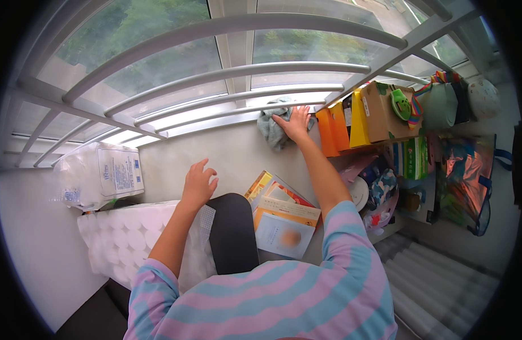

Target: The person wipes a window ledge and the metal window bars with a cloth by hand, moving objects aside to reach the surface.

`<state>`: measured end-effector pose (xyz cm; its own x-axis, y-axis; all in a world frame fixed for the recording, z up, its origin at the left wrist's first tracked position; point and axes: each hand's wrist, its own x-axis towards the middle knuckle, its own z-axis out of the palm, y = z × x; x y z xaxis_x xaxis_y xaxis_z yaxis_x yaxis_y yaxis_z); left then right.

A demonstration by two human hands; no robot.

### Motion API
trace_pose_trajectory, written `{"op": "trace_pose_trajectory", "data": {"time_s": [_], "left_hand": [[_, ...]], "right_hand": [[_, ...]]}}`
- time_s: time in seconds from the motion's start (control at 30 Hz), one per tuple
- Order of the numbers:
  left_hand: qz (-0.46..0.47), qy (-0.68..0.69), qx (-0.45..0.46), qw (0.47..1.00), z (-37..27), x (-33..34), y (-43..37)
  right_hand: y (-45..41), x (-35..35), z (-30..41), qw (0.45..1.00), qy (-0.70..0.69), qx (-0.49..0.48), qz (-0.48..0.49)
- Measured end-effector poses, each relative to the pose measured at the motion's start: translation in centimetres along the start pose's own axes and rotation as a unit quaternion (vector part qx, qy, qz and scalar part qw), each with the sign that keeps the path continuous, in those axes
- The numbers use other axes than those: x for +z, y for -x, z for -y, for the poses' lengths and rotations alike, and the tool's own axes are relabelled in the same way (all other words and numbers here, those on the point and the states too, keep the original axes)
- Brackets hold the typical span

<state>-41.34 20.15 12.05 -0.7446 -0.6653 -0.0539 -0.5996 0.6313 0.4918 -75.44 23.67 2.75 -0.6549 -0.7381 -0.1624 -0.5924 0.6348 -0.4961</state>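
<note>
My right hand [295, 124] presses a bunched grey-green cloth [272, 131] onto the pale windowsill [227, 144], at the foot of the window bars. Its thumb and fingers are spread over the cloth, which shows on both sides of the hand. To the left, my left hand [199, 182] hovers above the sill with its fingers apart and slightly bent, holding nothing. Below that hand are a plastic-wrapped pack of white rolls [129, 238] and a dark rounded panel [232, 231]. Several booklets and papers [286, 212] lie overlapping between my arms.
White metal bars [244, 68] curve across the window. A plastic-wrapped package [112, 174] stands at the left. Orange and yellow file holders [339, 127] and a cardboard box [386, 110] stand right of my right hand. Bags, including a shiny iridescent one [464, 182], are farther right.
</note>
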Motion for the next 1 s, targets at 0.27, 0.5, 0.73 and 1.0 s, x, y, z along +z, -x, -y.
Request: {"op": "trace_pose_trajectory", "data": {"time_s": [0.27, 0.5, 0.73, 1.0], "left_hand": [[-0.013, 0.003, 0.013, 1.0, -0.2, 0.1, 0.1], [-0.006, 0.004, 0.009, 1.0, -0.1, 0.2, -0.1], [-0.002, -0.002, 0.005, 1.0, 0.2, 0.2, 0.3], [-0.009, 0.02, -0.001, 1.0, 0.3, 0.6, 0.2]], "right_hand": [[-4.4, 3.3, 8.4, 0.908, -0.26, 0.22, -0.243], [-3.3, 3.9, 8.9, 0.995, -0.091, -0.032, 0.027], [-5.2, 1.0, 6.3, 0.973, 0.168, -0.138, 0.077], [-2.4, 2.9, 8.7, 0.979, 0.045, -0.181, 0.078]]}}
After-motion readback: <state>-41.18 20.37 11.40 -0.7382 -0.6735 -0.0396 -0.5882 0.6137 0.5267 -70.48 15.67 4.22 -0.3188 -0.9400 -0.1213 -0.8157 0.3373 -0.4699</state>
